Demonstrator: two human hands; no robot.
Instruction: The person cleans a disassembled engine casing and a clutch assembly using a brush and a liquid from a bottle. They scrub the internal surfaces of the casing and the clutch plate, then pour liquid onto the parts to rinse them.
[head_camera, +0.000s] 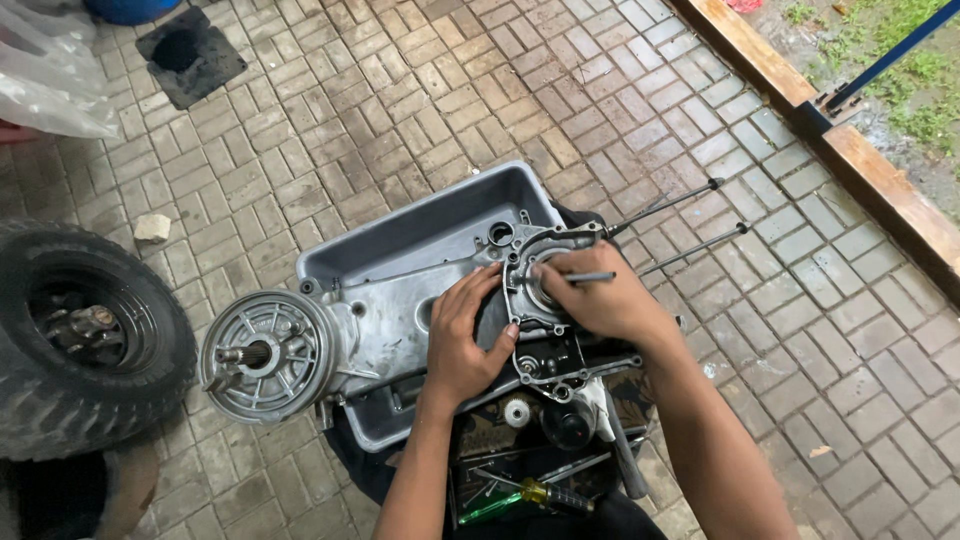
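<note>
- Left hand (462, 338): bare, no glove, no ring or watch visible.
- Right hand (598, 297): bare, no glove, nothing on the wrist.
- Both forearms bare up to frame edge, no sleeves in view.
- Short nails, dark grime on fingertips.

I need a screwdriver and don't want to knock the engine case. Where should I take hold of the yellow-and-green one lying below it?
Take the screwdriver by its yellow-and-green handle, the thick part pointing lower left. Come from the near side, below the engine case. It lies flat among loose tools, so a pinch from above across the handle looks easiest. Both the left hand and right hand rest on the case.
</note>
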